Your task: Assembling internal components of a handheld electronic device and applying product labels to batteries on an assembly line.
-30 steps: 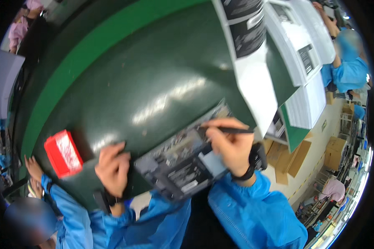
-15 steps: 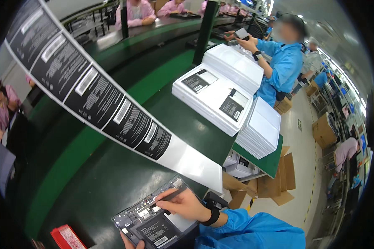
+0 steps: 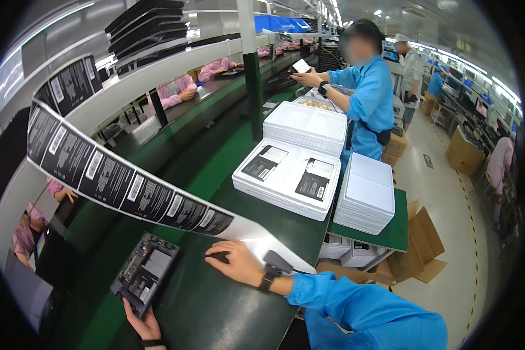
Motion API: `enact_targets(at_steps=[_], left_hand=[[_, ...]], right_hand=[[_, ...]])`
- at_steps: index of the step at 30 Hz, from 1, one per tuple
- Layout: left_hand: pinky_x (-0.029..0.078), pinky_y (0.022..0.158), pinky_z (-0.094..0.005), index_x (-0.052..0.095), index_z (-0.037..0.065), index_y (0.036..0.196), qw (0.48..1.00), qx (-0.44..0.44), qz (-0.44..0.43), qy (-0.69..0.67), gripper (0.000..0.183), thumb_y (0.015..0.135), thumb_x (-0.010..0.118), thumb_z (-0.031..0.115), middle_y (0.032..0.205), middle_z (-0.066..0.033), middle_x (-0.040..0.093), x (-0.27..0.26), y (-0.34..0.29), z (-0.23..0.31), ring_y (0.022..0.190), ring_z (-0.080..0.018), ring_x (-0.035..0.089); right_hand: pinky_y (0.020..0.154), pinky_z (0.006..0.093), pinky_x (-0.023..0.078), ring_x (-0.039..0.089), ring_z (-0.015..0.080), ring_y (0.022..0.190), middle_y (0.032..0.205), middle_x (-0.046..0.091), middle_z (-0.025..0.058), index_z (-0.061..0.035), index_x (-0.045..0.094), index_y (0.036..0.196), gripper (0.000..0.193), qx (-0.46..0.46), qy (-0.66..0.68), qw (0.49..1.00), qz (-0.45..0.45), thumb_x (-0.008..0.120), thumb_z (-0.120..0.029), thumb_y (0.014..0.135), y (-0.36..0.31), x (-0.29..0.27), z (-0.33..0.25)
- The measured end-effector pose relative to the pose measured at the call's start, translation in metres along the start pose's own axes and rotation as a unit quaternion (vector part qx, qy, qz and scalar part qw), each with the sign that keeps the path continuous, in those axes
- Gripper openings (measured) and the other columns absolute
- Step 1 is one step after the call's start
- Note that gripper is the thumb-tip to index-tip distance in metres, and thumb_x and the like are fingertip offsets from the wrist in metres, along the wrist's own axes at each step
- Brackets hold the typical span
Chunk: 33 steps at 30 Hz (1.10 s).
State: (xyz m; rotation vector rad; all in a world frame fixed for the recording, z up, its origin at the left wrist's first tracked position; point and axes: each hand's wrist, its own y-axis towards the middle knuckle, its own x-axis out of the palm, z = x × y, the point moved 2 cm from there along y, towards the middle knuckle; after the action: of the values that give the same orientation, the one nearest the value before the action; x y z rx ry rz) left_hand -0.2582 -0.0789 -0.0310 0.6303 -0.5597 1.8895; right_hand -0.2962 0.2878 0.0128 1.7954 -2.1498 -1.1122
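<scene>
My left hand [image 3: 143,322] grips the near end of an opened tablet-like device [image 3: 147,268], thumb on top. The device lies tilted over the dark green table, its circuit board and a dark battery exposed. Apart from it, to the right, my right hand [image 3: 240,265] is closed on a slim dark tool [image 3: 219,256], mostly covered by the fingers, so its exact kind is unclear. This hand is beside the pale lower end of a long strip of black labels [image 3: 143,195]. That strip arches from the upper left down toward my right wrist, which wears a black band.
White trays [image 3: 245,182] are stacked beyond my right hand, with dark battery packs [image 3: 315,182] on top. More white trays [image 3: 364,192] stand to their right. A cardboard box [image 3: 423,245] lies open on the floor. Beyond the stacks stands a co-worker in blue [image 3: 367,87]. A post [image 3: 252,87] rises behind.
The device and my left hand have moved left and farther forward. My right hand has come off the device, keeping the tool. The view has tilted up, and the red item has left it.
</scene>
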Motion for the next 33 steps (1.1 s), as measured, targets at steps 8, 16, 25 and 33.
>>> enact_targets(at_steps=[8, 16, 25, 33], left_hand=[[0.038, 0.112, -0.0480, 0.047, 0.001, 0.147, 0.896, 0.243, 0.263, 0.263, 0.064, 0.102, 0.061, 0.045, 0.148, -0.0213, 0.050, -0.010, 0.118, 0.013, 0.133, -0.0340, 0.050], [0.048, 0.100, -0.0408, 0.057, -0.001, 0.135, 0.698, 0.385, -0.207, 0.567, 0.043, 0.094, 0.064, 0.006, 0.132, -0.0209, 0.060, 0.096, 0.023, -0.042, 0.120, -0.0354, 0.060], [0.055, 0.087, -0.0363, 0.060, -0.004, 0.129, 0.714, 0.276, -0.354, 0.537, 0.046, 0.084, 0.073, -0.001, 0.114, -0.0185, 0.070, 0.147, -0.027, -0.085, 0.101, -0.0297, 0.070], [0.058, 0.079, -0.0353, 0.068, -0.004, 0.115, 0.741, 0.273, -0.308, 0.530, 0.029, 0.087, 0.073, -0.002, 0.096, -0.0187, 0.073, 0.145, -0.025, -0.085, 0.088, -0.0293, 0.074]], right_hand=[[0.077, 0.0380, 0.056, 0.071, 0.0325, 0.084, 0.091, 0.074, 0.0167, -0.0022, 0.074, 0.103, 0.027, 0.127, 0.168, 0.975, -0.068, 0.073, -0.027, 0.093, 0.008, 0.060, -0.001], [0.054, 0.0323, 0.036, 0.046, 0.0097, 0.057, 0.060, 0.055, 0.0020, -0.0004, 0.073, 0.102, 0.032, 0.208, 0.231, 0.950, -0.012, 0.071, -0.032, 0.097, 0.013, 0.055, 0.025], [0.064, 0.0275, 0.051, 0.065, 0.0110, 0.070, 0.081, 0.073, 0.0063, -0.0003, 0.075, 0.099, 0.032, 0.251, 0.304, 0.914, -0.091, 0.074, -0.032, 0.095, 0.008, 0.055, 0.025], [0.069, 0.0273, 0.055, 0.069, 0.0121, 0.075, 0.086, 0.075, 0.0075, 0.0004, 0.074, 0.099, 0.030, 0.254, 0.316, 0.904, -0.135, 0.074, -0.030, 0.096, 0.005, 0.053, 0.024]])
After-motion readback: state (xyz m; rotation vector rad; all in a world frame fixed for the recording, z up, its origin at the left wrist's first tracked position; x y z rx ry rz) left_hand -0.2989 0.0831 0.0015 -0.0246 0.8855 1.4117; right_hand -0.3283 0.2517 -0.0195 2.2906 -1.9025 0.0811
